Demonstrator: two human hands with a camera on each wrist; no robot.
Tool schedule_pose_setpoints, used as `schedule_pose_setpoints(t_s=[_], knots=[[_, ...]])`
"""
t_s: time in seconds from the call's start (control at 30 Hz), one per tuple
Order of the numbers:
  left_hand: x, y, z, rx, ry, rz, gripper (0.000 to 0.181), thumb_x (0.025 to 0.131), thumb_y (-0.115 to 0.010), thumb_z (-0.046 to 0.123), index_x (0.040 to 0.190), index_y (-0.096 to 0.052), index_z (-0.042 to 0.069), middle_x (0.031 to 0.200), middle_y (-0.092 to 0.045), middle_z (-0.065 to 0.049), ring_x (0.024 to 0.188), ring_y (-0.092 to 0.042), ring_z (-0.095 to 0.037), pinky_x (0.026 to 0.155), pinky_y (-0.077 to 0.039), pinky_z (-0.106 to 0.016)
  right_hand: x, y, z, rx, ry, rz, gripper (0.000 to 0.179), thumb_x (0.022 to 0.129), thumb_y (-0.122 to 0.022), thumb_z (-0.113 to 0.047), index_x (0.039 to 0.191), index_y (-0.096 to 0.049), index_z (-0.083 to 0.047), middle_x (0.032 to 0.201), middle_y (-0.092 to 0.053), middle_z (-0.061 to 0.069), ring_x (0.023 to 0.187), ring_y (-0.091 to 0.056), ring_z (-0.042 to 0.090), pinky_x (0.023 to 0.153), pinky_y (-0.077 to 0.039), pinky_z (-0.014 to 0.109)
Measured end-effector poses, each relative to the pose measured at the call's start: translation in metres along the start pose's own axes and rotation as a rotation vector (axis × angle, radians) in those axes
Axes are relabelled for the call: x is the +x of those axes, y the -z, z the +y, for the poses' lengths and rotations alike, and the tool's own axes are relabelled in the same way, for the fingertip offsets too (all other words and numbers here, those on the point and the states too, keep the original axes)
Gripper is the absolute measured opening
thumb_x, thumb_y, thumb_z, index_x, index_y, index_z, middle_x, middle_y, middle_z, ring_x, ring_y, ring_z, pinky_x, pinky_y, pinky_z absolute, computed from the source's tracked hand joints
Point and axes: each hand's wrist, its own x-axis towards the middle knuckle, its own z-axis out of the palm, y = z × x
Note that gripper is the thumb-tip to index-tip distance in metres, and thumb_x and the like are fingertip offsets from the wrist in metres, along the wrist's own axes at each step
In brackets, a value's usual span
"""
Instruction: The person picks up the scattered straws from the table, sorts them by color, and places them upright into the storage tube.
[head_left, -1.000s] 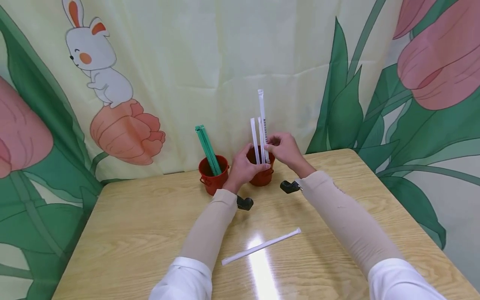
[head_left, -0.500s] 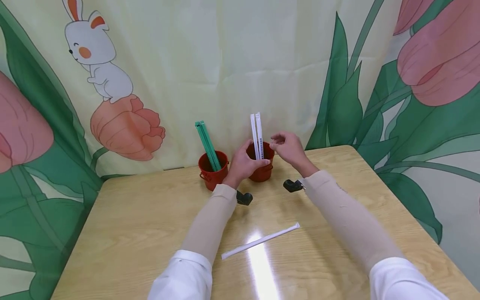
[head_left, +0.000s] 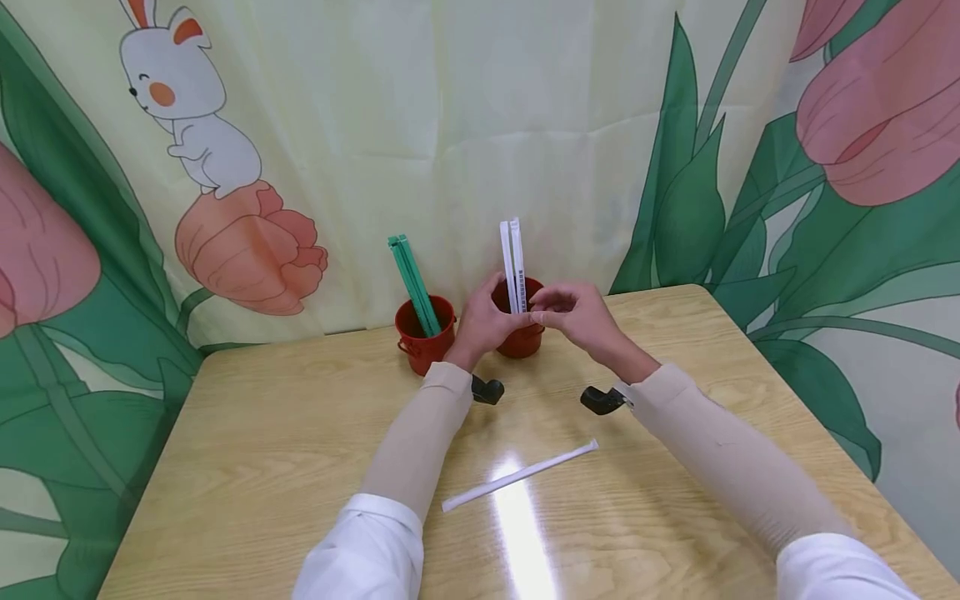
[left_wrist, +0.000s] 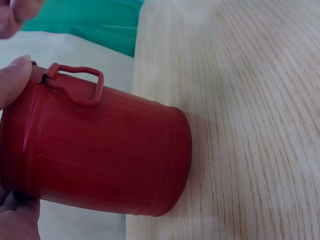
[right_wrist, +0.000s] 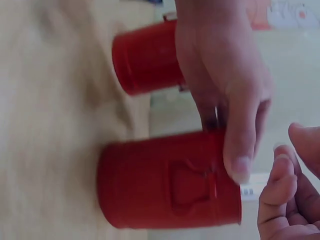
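A small red metal bucket (head_left: 522,343) with side handles stands at the back of the table, holding white paper-wrapped straws (head_left: 513,262) upright. My left hand (head_left: 482,327) grips this bucket near its rim; in the left wrist view the thumb (left_wrist: 14,80) lies against its wall (left_wrist: 110,150). My right hand (head_left: 583,323) is beside the rim, fingers loosely bent, with nothing visible between thumb and fingers in the right wrist view. Another paper-wrapped straw (head_left: 521,476) lies slanted on the table in front of both arms.
Left of my left hand, a second red bucket (head_left: 425,352) holds a bunch of green wrapped sticks (head_left: 415,283) leaning left. A printed curtain (head_left: 360,192) hangs behind the table's (head_left: 300,433) back edge. Black camera mounts (head_left: 602,401) protrude under the wrists.
A white straw that my right hand held tall above the bucket has dropped in among the others and been let go. My right hand moved away, then lower, close to the left thumb.
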Motion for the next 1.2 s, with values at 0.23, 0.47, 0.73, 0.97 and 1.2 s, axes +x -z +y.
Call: schedule_pose_setpoints(t_s=[0.23,0.47,0.73,0.97,1.2], knots=[[0.000,0.000,0.002,0.005,0.009,-0.003,0.064,0.084,-0.088,0.020,0.139,-0.055,0.012,0.133,-0.065,-0.011,0.124,-0.062,-0.040,0.110,-0.053,-0.052,-0.030,-0.007,0.005,0.065,-0.011,-0.103,0.027,0.093,-0.075,-0.003,0.118,-0.071,0.005,0.110,-0.072,0.017,0.092,-0.069,0.017,0.085,-0.061,0.021],[0.001,0.000,0.001,0.001,0.017,0.007,0.068,0.081,-0.091,0.026,0.138,-0.057,0.013,0.133,-0.067,-0.007,0.120,-0.063,-0.032,0.108,-0.054,-0.047,-0.063,-0.015,0.018,0.106,-0.061,-0.231,0.026,0.090,-0.075,0.002,0.115,-0.071,0.007,0.106,-0.076,0.018,0.091,-0.072,0.014,0.083,-0.061,0.023],[0.001,0.000,0.002,-0.018,0.032,0.007,0.066,0.081,-0.091,0.025,0.137,-0.057,0.013,0.133,-0.066,-0.007,0.121,-0.062,-0.035,0.107,-0.054,-0.049,-0.087,-0.024,0.034,0.082,-0.080,-0.328,0.025,0.090,-0.076,0.002,0.112,-0.071,0.010,0.104,-0.076,0.017,0.091,-0.071,0.012,0.081,-0.060,0.023],[0.002,0.001,0.002,-0.019,0.035,0.001,0.067,0.082,-0.090,0.024,0.139,-0.056,0.013,0.135,-0.065,-0.008,0.124,-0.060,-0.039,0.107,-0.055,-0.050,-0.099,-0.036,0.053,0.003,-0.069,-0.450,0.018,0.089,-0.077,0.002,0.106,-0.075,0.005,0.099,-0.075,0.015,0.087,-0.067,0.015,0.079,-0.058,0.021],[0.001,0.001,0.002,-0.011,0.031,-0.005,0.068,0.082,-0.090,0.025,0.139,-0.056,0.013,0.136,-0.065,-0.008,0.125,-0.060,-0.040,0.107,-0.055,-0.049,-0.107,-0.048,0.062,-0.101,-0.015,-0.539,0.014,0.085,-0.082,-0.002,0.097,-0.078,-0.008,0.088,-0.075,0.005,0.079,-0.064,0.008,0.072,-0.056,0.021]])
